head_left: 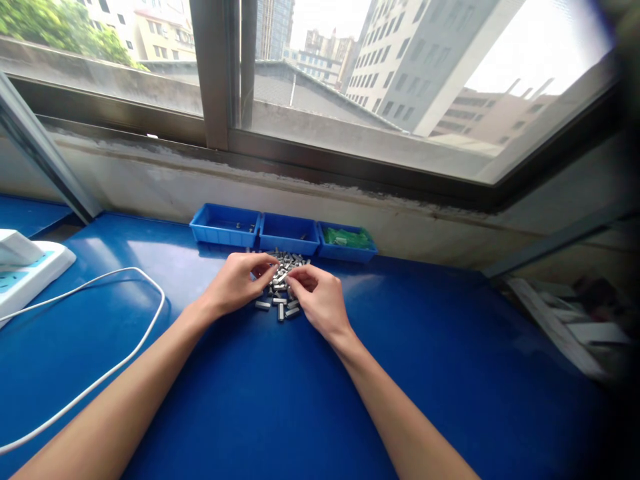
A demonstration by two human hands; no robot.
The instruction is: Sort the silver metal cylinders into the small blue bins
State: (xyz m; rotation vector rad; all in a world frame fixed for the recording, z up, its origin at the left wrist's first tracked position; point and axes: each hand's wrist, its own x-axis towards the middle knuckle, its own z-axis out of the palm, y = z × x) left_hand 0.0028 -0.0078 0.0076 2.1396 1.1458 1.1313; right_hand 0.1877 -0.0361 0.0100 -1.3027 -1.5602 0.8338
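A heap of small silvery metal pieces (280,302), short and bar-like, lies loose on the blue tabletop (260,400). On its left edge my left hand (243,283) has thumb and index finger drawn together over the pieces. Opposite it, my right hand (323,300) pinches at the heap's right side, its fingertips close to those of the left. Whatever sits between the fingertips of either hand is too small to make out. Several pieces lie apart at the near edge of the heap.
Behind the heap stand three blue bins in a row: the left bin (225,233) and middle bin (287,241) hold a few small pieces, the right bin (347,252) green material. A white cable (163,300) loops from a power strip (37,277) at left. A window rises behind.
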